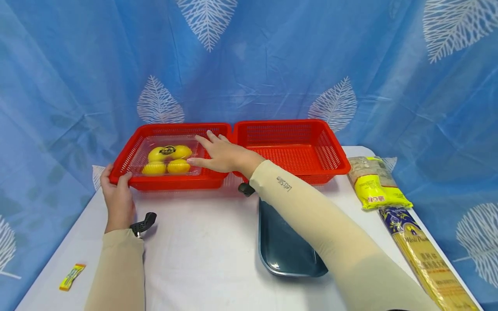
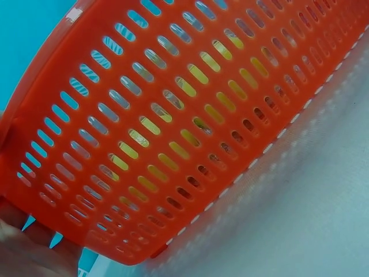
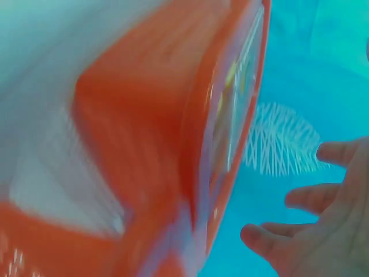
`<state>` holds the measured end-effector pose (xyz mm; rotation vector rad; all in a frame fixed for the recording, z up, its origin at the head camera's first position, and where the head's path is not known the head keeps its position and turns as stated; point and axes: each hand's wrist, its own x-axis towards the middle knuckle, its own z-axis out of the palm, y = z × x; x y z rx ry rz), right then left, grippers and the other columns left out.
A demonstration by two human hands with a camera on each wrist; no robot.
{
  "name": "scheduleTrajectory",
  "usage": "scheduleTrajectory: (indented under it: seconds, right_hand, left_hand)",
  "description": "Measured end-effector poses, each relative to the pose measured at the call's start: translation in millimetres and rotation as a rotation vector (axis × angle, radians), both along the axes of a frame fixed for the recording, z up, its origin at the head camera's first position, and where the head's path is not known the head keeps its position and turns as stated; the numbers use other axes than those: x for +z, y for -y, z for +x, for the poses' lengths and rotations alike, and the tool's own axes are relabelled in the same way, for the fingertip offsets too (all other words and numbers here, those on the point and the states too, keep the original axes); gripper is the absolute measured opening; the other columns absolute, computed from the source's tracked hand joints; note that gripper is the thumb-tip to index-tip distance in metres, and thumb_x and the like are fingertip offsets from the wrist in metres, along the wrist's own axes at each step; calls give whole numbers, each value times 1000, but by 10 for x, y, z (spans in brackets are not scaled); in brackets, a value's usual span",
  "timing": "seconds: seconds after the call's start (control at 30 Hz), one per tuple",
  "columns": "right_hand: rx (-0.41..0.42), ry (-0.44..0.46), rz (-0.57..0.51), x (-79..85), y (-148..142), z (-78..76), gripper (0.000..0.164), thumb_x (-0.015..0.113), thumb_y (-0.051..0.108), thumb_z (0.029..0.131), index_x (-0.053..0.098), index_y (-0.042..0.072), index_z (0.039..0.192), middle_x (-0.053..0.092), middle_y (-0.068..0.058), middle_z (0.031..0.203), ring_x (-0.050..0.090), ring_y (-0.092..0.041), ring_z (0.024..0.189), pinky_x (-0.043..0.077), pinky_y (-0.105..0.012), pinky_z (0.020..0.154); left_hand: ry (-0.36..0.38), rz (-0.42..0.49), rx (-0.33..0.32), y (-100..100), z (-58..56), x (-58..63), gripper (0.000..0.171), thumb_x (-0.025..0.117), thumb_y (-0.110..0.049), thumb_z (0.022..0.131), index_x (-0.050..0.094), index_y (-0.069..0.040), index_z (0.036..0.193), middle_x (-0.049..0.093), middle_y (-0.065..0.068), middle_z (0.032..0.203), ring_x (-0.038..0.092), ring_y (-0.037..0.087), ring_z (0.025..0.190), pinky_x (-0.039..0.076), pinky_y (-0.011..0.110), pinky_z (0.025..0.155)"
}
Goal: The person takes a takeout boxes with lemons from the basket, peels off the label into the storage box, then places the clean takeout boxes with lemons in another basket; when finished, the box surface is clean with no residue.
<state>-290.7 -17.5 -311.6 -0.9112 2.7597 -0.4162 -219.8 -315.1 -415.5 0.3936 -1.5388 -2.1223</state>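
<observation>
My left hand (image 1: 118, 199) grips the front left corner of the left red basket (image 1: 177, 183), fingers at the outside and thumb at the front rim. Inside that basket lies a clear plastic box (image 1: 199, 152) of yellow fruit (image 1: 179, 166) with a black label on its lid. Over the basket's right end, my right hand (image 1: 223, 153) is spread with its fingers extended, holding nothing. In the right wrist view its fingers are apart from the basket rim. The left wrist view shows the basket's slotted wall (image 2: 173, 115), with yellow showing through the slots.
A second red basket (image 1: 288, 157) stands to the right, against the first. A dark blue tray (image 1: 288, 242) lies partly under my right forearm. Along the right edge are a yellow-and-clear bag (image 1: 375, 183) and a pasta pack (image 1: 428, 259). A small yellow packet (image 1: 72, 277) lies front left.
</observation>
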Motion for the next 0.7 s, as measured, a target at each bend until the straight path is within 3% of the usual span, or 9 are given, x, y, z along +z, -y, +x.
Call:
scheduleTrajectory:
  seconds: [0.13, 0.4, 0.57, 0.7]
  right_hand:
    - [-6, 11, -6, -101, 243, -1, 101, 29, 88, 68, 7, 35, 151, 8, -2, 155, 13, -30, 139, 24, -52, 105]
    - [-136, 161, -82, -367, 455, -12, 101, 43, 81, 73, 2, 33, 151, 12, -9, 154, 25, -31, 135, 36, -51, 98]
    - [-186, 199, -67, -416, 544, -62, 100, 40, 82, 72, 1, 34, 151, 19, -6, 153, 26, -28, 135, 34, -50, 100]
    - [-243, 315, -157, -425, 633, -99, 96, 41, 78, 77, 2, 31, 151, 31, -1, 149, 32, -25, 132, 34, -49, 101]
  left_hand:
    - [-20, 30, 10, -4, 5, 26, 65, 62, -9, 90, 26, -21, 142, 24, 0, 146, 24, 15, 133, 32, 30, 102]
    - [0, 10, 16, -15, 26, 33, 65, 63, -11, 90, 26, -23, 142, 24, -2, 147, 23, 14, 134, 31, 32, 103]
    - [5, -20, 8, -3, 29, 14, 65, 64, -14, 90, 26, -25, 142, 24, -3, 147, 23, 14, 134, 31, 32, 104]
    - [2, -27, 4, 18, 27, 0, 66, 64, -15, 90, 25, -25, 143, 23, -3, 147, 22, 13, 134, 30, 32, 104]
